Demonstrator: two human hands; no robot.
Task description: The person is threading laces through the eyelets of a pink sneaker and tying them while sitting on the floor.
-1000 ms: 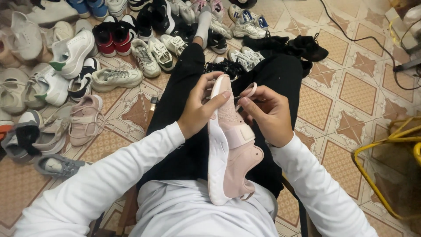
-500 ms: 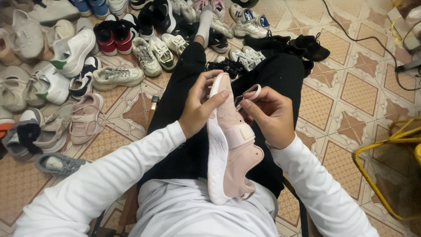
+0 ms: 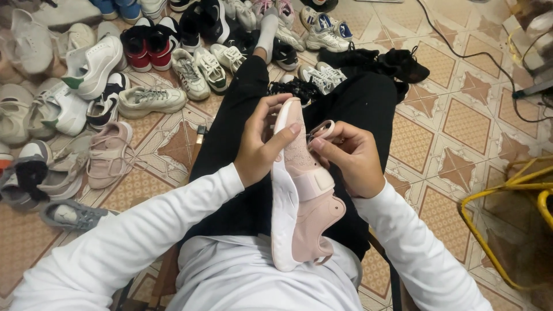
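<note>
Shoe: we hold the pink sneaker (image 3: 305, 190) on our lap, toe away.
Left hand (image 3: 262, 144): clasping its toe.
Right hand (image 3: 348, 155): pinching the lace loop (image 3: 321, 130).
Risk: we judge the loop could slip free.

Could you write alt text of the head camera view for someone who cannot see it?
A seated person holds a pink sneaker on their lap, left hand gripping its toe, right hand pinching a lace loop. Many other shoes cover the patterned tile floor.
</note>
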